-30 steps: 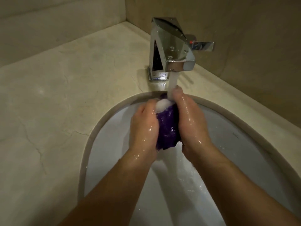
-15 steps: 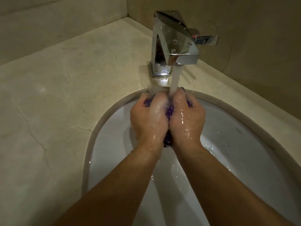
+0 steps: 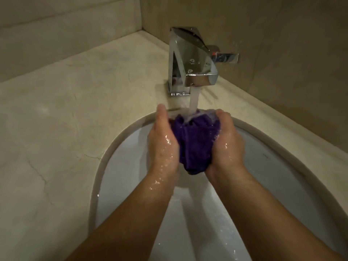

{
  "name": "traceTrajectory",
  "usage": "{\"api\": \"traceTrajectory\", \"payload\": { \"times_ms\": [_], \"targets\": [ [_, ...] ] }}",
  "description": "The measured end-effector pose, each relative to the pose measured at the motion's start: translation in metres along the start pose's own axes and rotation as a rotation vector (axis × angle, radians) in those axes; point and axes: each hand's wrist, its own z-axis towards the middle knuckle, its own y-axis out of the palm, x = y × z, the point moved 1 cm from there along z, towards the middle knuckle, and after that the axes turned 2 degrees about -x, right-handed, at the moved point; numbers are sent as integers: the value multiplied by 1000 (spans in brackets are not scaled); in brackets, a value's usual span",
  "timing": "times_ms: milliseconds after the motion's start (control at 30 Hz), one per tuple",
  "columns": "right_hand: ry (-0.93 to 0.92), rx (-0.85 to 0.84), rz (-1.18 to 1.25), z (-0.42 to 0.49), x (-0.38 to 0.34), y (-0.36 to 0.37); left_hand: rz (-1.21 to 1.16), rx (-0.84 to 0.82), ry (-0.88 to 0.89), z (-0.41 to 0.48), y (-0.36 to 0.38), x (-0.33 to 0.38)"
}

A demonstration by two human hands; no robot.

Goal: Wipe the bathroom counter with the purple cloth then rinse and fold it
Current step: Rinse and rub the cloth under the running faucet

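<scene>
The tap point(image 3: 190, 61) stands on the desk point(image 3: 62, 117) behind the sink point(image 3: 273, 166). The cloth point(image 3: 194, 142) sits between both hands, over the sink, under the tap.

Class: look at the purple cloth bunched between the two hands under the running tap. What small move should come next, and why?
Probably squeeze: press the left hand and right hand together on the bunched purple cloth. Water from the square chrome tap is landing on the cloth's top, and it sits loosely cupped over the white oval basin, so squeezing should push the rinse water out.
</scene>
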Motion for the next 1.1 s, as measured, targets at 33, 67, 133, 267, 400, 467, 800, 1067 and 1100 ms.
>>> {"api": "traceTrajectory", "payload": {
  "times_ms": [33, 67, 133, 267, 400, 467, 800, 1067, 1100],
  "targets": [
    [55, -48, 54, -6, -7, -3, -61, -14, -75, 1, -3, -2],
    [92, -84, 105, -1, 1, 1, -108, -56, -146, 1, -5, -2],
    [-37, -87, -68, -4, 7, 3, -217, -179, -271, -5, -6, -2],
    [-314, -23, -605, -5, 8, 8, -254, -309, -267, -6, -7, 1],
    [-386, -205, -618, -19, -5, 17, -93, -227, -17, 0, -7, 4],
    [-411, -230, -723, -22, -3, 27, -80, -208, 62, 0, -5, 5],
    [-496, -15, -759, -12, 2, 31, -45, -101, 222, 6, 3, 8],
    [-367, -16, -578, -3, 1, 32, 4, -12, 194, 16, 3, 9],
    [-367, -1, -555, -1, -1, 28, 19, -55, 187, 13, 5, 7]
  ]
}}
